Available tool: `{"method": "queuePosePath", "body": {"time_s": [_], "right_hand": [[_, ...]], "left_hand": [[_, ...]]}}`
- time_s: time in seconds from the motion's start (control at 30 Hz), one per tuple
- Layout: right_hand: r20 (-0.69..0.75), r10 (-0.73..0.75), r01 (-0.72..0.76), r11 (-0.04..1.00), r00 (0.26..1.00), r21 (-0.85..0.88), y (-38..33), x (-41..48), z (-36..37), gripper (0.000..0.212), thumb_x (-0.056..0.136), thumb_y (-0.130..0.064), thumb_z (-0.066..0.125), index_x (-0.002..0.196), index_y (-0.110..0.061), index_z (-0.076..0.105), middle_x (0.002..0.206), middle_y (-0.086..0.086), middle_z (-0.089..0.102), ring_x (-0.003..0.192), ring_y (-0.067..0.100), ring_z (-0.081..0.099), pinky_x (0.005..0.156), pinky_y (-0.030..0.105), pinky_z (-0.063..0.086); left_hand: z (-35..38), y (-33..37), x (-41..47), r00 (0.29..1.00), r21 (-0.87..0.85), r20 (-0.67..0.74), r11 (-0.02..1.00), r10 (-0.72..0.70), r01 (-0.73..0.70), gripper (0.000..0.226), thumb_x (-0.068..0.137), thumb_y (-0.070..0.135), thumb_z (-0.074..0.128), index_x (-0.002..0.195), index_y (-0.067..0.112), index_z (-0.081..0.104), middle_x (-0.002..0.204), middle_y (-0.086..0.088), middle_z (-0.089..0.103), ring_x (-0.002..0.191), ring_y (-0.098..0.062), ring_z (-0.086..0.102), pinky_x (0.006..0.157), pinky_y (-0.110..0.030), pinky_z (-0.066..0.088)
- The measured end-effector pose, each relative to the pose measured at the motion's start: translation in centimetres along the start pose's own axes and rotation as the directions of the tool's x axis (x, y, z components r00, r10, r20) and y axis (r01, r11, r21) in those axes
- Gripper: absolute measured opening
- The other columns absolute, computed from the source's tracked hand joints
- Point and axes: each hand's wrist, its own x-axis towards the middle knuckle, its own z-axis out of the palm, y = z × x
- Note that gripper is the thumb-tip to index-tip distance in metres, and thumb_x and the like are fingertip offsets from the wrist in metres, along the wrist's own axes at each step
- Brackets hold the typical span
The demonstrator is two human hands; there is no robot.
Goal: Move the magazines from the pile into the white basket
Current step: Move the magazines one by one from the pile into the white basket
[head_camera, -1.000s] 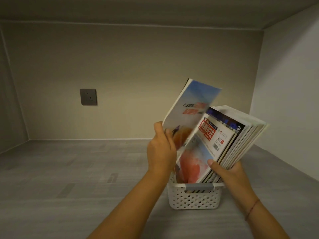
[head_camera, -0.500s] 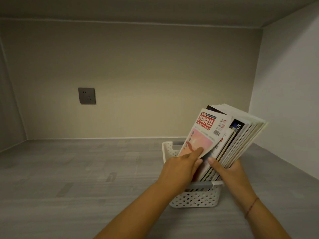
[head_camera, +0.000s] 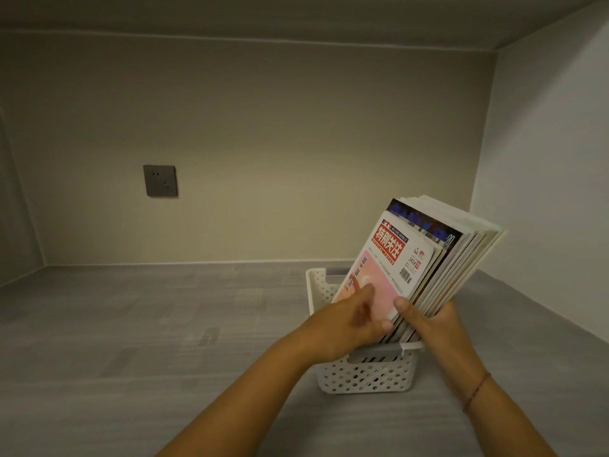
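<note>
A white perforated basket (head_camera: 362, 377) stands on the grey shelf floor, right of centre. Several magazines (head_camera: 461, 258) stand in it, leaning to the right. The front magazine (head_camera: 392, 255) has a red title and a pink cover. My right hand (head_camera: 431, 324) grips the leaning stack low down, with the thumb on the front cover and the fingers behind. My left hand (head_camera: 352, 318), blurred by motion, touches the lower part of that front cover with its fingers stretched out. The magazines' lower ends are hidden by both hands and the basket wall.
The shelf is a recess with a beige back wall, a white side wall (head_camera: 543, 192) close on the right and a low ceiling. A grey wall socket (head_camera: 160, 180) sits on the back wall at the left. Grey floor (head_camera: 131, 324) stretches left of the basket.
A second ago my left hand held a blue-covered magazine up in front of the stack. That magazine has gone down out of sight, and the left hand now lies on the red-titled cover.
</note>
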Motion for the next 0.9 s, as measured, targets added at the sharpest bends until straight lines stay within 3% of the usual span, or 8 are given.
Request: {"method": "queuePosePath", "body": {"time_s": [0.23,0.37,0.43,0.5,0.53,0.6,0.73,0.9], "right_hand": [[0.009,0.016,-0.016,0.999,1.0,0.028,0.2,-0.1,-0.1,0.074,0.057,-0.037,0.075,0.127,-0.029,0.049,0.113,-0.01,0.065,0.098,0.004,0.065,0.07,0.023,0.056],[-0.084,0.018,-0.013,0.998,0.996,0.064,0.9,-0.7,0.7,0.074,0.06,-0.033,0.076,0.127,-0.029,0.045,0.114,-0.011,0.063,0.099,0.006,0.063,0.073,0.022,0.055],[-0.164,0.006,-0.001,1.0,0.986,0.03,1.3,-1.1,1.3,0.073,0.066,-0.022,0.077,0.126,-0.03,0.036,0.112,-0.015,0.057,0.099,0.005,0.059,0.07,0.021,0.052],[-0.212,-0.027,0.024,1.0,0.977,-0.019,1.7,-1.3,1.8,0.078,0.067,-0.014,0.077,0.125,-0.035,0.03,0.109,-0.02,0.052,0.097,0.0,0.054,0.065,0.015,0.048],[-0.222,-0.043,0.035,0.999,0.974,-0.038,1.9,-1.4,2.0,0.08,0.067,-0.012,0.078,0.125,-0.036,0.028,0.109,-0.022,0.05,0.097,-0.002,0.052,0.064,0.013,0.047],[-0.233,-0.052,0.04,0.997,0.971,-0.059,2.1,-1.5,2.1,0.082,0.066,-0.01,0.078,0.124,-0.039,0.027,0.108,-0.024,0.048,0.095,-0.004,0.051,0.064,0.011,0.045],[-0.223,-0.064,0.048,0.996,0.973,-0.076,2.3,-1.4,1.9,0.079,0.067,-0.008,0.078,0.118,-0.042,0.029,0.106,-0.026,0.05,0.093,-0.007,0.052,0.056,0.006,0.045],[-0.22,-0.05,0.036,0.997,0.974,-0.065,2.5,-0.9,1.0,0.081,0.069,-0.004,0.075,0.128,-0.035,0.03,0.108,-0.024,0.051,0.095,-0.005,0.052,0.055,0.004,0.047]], "left_hand": [[0.9,-0.9,0.1,0.999,0.324,-0.023,0.946,-0.022,0.029,0.07,0.089,0.066,0.036,0.147,0.048,0.001,0.155,0.011,0.03,0.138,-0.02,0.037,0.107,-0.04,0.04],[1.8,-0.9,-0.3,0.952,0.359,-0.284,0.933,0.116,-0.007,0.059,0.091,0.064,0.034,0.144,0.04,0.029,0.151,0.009,0.037,0.139,-0.02,0.033,0.111,-0.04,0.025],[2.2,-1.6,-0.4,0.855,0.188,-0.517,0.979,0.031,0.078,0.061,0.091,0.06,0.038,0.146,0.039,0.023,0.157,0.011,0.021,0.144,-0.013,0.016,0.116,-0.042,0.012],[1.6,-2.1,-0.7,0.776,-0.356,-0.543,0.925,-0.32,0.132,0.072,0.091,0.054,0.048,0.15,0.038,0.009,0.159,0.008,0.015,0.141,-0.012,0.021,0.115,-0.042,0.02],[1.3,-2.5,-0.8,0.777,-0.629,-0.421,0.768,-0.468,0.121,0.077,0.091,0.051,0.051,0.151,0.037,0.003,0.159,0.003,0.018,0.14,-0.018,0.027,0.112,-0.043,0.027],[1.2,-3.3,-0.9,0.818,-0.883,-0.15,0.448,-0.555,0.143,0.078,0.094,0.047,0.048,0.152,0.033,-0.002,0.155,-0.007,0.028,0.136,-0.028,0.038,0.104,-0.045,0.036],[1.9,-4.1,-0.5,0.871,-0.933,0.021,0.303,-0.491,0.193,0.05,0.096,0.051,0.038,0.127,0.016,0.057,0.107,-0.013,0.073,0.097,-0.026,0.07,0.075,-0.036,0.056],[2.7,-4.6,0.6,0.886,-0.945,0.038,0.271,-0.462,0.182,0.051,0.096,0.052,0.036,0.108,0.014,0.067,0.097,-0.012,0.075,0.085,-0.024,0.074,0.068,-0.033,0.056]]}}
